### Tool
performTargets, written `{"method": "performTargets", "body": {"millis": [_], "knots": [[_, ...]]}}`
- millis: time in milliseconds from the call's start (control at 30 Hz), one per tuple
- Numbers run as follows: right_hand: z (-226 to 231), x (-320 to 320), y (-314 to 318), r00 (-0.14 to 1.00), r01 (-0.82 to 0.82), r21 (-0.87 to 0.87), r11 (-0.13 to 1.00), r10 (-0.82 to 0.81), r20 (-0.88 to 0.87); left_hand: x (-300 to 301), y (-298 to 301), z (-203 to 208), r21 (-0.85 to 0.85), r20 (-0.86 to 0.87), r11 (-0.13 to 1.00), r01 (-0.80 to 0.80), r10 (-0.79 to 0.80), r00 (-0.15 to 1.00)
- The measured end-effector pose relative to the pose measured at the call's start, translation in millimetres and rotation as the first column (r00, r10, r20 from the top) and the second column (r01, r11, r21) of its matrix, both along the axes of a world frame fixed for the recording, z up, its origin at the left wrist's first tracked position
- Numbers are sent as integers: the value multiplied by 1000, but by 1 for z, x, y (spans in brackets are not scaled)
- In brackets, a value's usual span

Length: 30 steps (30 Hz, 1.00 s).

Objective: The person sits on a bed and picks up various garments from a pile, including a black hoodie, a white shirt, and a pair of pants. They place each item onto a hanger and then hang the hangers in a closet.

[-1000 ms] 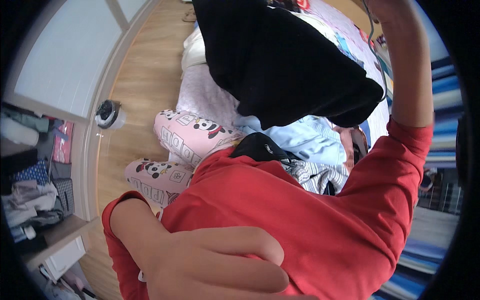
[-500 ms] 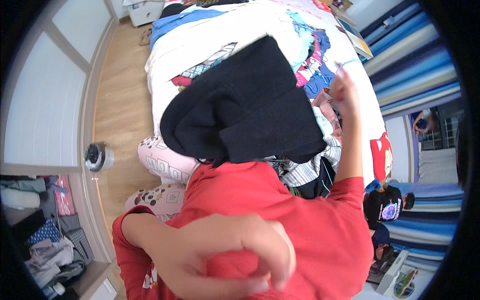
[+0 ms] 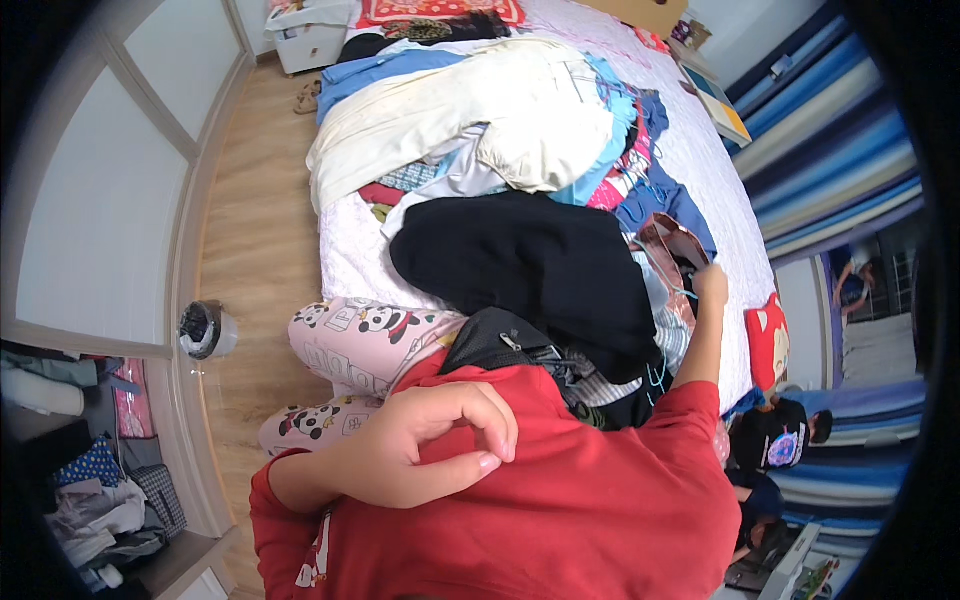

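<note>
A black garment (image 3: 530,260) lies spread over the near part of the bed, just beyond my lap. My left hand (image 3: 435,440) hovers before my red top, fingers loosely curled and thumb slightly apart, with nothing visible between them. Out to the right, my right hand (image 3: 712,287) closes around part of a thin light-blue clothes hanger (image 3: 684,293) beside a pinkish-brown item (image 3: 668,240). Its fingertips are partly hidden. Another light-blue hanger (image 3: 656,376) pokes out at the garment's near right edge. Below lies a grey striped cloth (image 3: 600,388).
Cream clothing (image 3: 545,110) and blue clothes (image 3: 390,72) are heaped farther up the bed. A black bag-like item with a zip (image 3: 495,345) rests by my lap. On the left are a lined bin (image 3: 205,330) and an open wardrobe compartment with clothes (image 3: 100,520). A red cushion (image 3: 765,345) lies right.
The black garment has dropped from a raised position onto the bed. My right hand has come down and nearer with the hanger. My left hand has drawn up and left, away from the view's lower edge.
</note>
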State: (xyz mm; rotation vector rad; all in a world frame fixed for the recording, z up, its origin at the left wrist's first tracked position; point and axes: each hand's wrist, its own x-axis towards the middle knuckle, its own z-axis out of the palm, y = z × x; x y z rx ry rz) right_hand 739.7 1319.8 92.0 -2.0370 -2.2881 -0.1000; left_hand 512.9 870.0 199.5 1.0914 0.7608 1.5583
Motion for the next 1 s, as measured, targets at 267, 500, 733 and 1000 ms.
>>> {"method": "performTargets", "body": {"millis": [267,500,733,1000], "knots": [[-59,-231,-9,556,-700,57,712,593,-583,-31,5,-2,-198,-82,971,-137,123,989],[-84,-296,136,782,-289,244,926,375,-498,-64,-81,-96,-641,-352,-40,-766,903,248],[-75,-330,193,925,-126,40,991,131,-356,-50,-83,-140,-654,96,36,-756,995,-36],[-90,-329,239,853,-123,99,987,156,-498,-52,-17,-133,-755,207,170,-634,978,16]]}}
